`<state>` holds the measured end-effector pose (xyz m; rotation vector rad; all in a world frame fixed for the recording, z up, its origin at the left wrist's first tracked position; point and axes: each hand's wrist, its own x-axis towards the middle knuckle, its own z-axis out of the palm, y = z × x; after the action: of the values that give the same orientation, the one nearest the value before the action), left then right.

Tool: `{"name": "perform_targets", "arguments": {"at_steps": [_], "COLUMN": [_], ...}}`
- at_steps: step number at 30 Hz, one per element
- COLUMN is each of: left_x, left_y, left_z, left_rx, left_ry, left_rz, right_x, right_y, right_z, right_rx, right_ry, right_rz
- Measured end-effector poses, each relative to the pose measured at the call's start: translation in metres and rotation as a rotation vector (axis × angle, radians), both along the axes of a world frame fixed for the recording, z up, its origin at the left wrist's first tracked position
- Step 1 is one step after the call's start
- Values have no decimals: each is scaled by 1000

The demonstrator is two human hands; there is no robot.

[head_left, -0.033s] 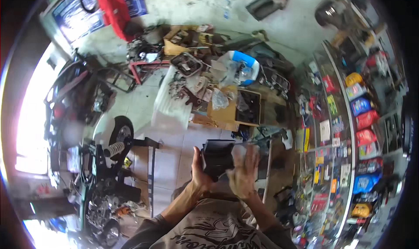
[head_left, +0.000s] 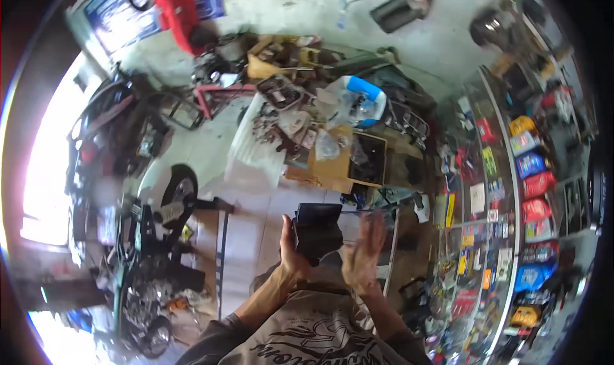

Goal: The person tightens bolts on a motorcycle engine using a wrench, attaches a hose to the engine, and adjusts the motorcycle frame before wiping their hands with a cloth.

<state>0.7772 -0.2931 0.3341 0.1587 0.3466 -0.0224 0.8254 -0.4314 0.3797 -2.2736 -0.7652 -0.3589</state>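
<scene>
My left hand [head_left: 293, 256] grips a black box-shaped object [head_left: 318, 234] by its left side, with the thumb up along the edge. The upper part of the object is a flat, dark, slightly shiny panel, tilted back like a raised flap. Below it the body is matte black; its exact kind I cannot make out. Just right of the object, apart from it, my right hand [head_left: 362, 256] is raised with its fingers stretched out and blurred by motion. Nothing shows in it.
A cluttered workbench [head_left: 256, 163] ahead carries a cardboard box [head_left: 329, 163], a metal tray of parts [head_left: 280, 91] and a blue-white tub [head_left: 364, 99]. Partly dismantled motorcycles [head_left: 137, 282] stand at left. On the right is a glass display case [head_left: 476, 237] with bottles and packages.
My right hand has drawn slightly right, away from the black object. The object's upper panel now shows more fully. The whole view has shifted slightly.
</scene>
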Motion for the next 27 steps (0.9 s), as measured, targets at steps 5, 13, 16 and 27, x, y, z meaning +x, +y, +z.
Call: {"name": "perform_targets", "arguments": {"at_steps": [5, 13, 16, 27], "left_x": [-25, -76, -83, -220], "left_y": [2, 43, 45, 45], "left_z": [6, -1, -4, -13], "left_rx": [11, -171, -44, -146], "left_ry": [202, 31, 88, -326], "left_rz": [155, 614, 829, 1508], "right_x": [-22, -10, -31, -81], "right_y": [56, 131, 152, 256], "right_z": [7, 1, 0, -80], "right_rx": [-200, -202, -169, -259], "right_ry": [-140, -88, -166, 49], "right_rz": [231, 412, 743, 1283]}}
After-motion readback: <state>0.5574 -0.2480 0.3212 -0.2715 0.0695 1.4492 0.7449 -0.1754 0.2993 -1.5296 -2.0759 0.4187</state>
